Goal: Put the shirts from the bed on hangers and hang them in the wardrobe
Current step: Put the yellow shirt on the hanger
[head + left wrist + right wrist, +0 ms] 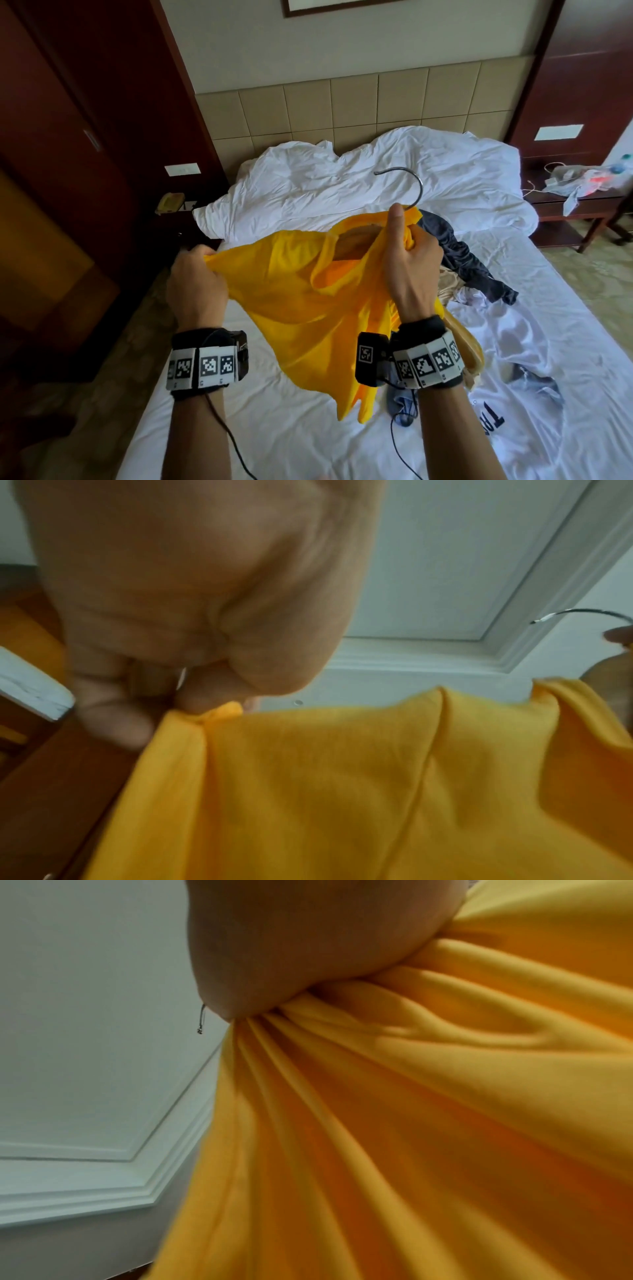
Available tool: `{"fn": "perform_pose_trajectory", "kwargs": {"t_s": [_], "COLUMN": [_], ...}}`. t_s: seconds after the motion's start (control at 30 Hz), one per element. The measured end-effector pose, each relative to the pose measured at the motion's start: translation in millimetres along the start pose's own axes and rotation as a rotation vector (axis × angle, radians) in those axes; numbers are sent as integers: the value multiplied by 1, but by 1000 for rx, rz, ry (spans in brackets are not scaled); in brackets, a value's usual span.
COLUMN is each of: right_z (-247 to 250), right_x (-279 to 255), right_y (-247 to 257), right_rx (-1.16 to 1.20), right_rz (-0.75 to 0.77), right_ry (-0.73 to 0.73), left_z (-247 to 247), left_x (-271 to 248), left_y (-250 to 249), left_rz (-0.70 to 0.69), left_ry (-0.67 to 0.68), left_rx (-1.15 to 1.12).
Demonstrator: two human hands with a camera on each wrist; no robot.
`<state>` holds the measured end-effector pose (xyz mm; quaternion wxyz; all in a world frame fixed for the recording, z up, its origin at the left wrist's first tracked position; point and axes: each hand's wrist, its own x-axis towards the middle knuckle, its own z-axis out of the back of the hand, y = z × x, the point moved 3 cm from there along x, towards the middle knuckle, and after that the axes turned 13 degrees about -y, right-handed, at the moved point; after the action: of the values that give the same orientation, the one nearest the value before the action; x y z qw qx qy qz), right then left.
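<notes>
The left hand [197, 281] pinches one edge of the yellow shirt [301, 308], held up over the bed [308, 428]; the right hand [411, 260], at three o'clock from it, clutches bunched cloth together with the hanger [407, 186], whose metal hook rises toward twelve. At four o'clock a white shirt [513, 377] lies on the bed; its dark letters read only "TR"; a dark garment [462, 257] lies beside it.

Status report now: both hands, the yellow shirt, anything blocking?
Left hand grips yellow shirt edge. Right hand grips bunched shirt at hanger hook. Shirt held above bed, not hung yet. Nothing blocking seen.
</notes>
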<state>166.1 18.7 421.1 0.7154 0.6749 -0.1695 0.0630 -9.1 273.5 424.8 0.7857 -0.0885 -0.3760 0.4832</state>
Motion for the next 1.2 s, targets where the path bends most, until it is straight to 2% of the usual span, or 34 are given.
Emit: {"fn": "perform_pose_trajectory", "kwargs": {"t_s": [0.07, 0.1, 0.2, 0.27, 0.37, 0.47, 0.53, 0.63, 0.73, 0.93, 1.0, 1.13, 1.2], "right_z": [-1, -2, -5, -8, -11, -9, -4, 4, 9, 15, 17, 24, 27], "right_x": [-1, -2, -10, -16, -19, -18, -16, -13, -13, -19, -21, -22, -22], "right_y": [-1, 0, 6, 8, 8, 5, 6, 6, 6, 6, 5, 4, 1], "right_rx": [3, -2, -57, -72, -54, -35, -21, -3, -18, -15, -14, -6, 23], "right_rz": [4, 2, 9, 12, -2, -10, -3, -1, 6, 4, 7, -15, -33], "right_ry": [11, 21, 42, 56, 86, 84, 72, 50, 43, 57, 57, 14, -11], "left_z": [-1, 1, 7, 6, -4, -15, -19, -19, -18, -7, -3, -1, 9], "left_x": [-1, -3, -9, -17, -35, -46, -44, -33, -27, -35, -38, -41, -45], "left_y": [7, 6, -16, -36, -56, -59, -53, -36, -18, 3, 6, 19, 16], "left_rz": [59, 44, -114, -223, -405, -463, -450, -371, -245, 20, 107, 398, 450], "left_ry": [43, 27, -70, 74, 312, 386, 332, 239, 231, 217, 249, 325, 341], "left_rx": [34, 35, -183, -391, -521, -534, -474, -292, -234, -376, -465, -531, -508]}}
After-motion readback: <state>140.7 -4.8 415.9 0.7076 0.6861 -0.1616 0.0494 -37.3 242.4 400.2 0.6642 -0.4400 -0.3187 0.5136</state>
